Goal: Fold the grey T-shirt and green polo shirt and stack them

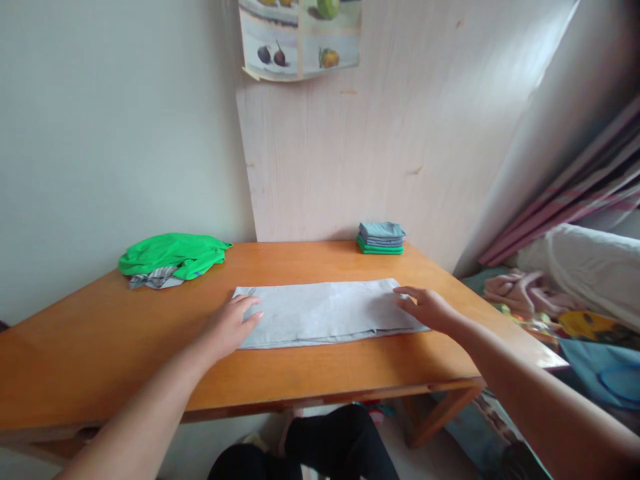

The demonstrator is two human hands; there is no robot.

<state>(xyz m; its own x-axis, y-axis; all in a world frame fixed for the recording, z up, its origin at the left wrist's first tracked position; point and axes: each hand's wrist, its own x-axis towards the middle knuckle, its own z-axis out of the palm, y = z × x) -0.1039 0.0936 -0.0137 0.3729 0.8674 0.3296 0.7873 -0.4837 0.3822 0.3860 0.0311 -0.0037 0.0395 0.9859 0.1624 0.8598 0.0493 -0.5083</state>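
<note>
A light grey cloth [325, 310], folded into a long flat strip, lies crosswise on the wooden table in front of me. My left hand [239, 325] is at its left end, fingers apart and reaching over the edge of the fabric. At the opposite end, my right hand [425, 307] has its fingers stretched over the right edge. Neither hand grips the cloth; whether the fingertips touch it I cannot tell. Layered folds show along the near side of the strip.
A heap of bright green clothing [175, 253] with striped fabric under it sits at the table's back left. A neat stack of folded clothes [381, 238] stands at the back right. The wooden table [310, 377] meets the wall behind. Bedding [590, 267] lies to the right.
</note>
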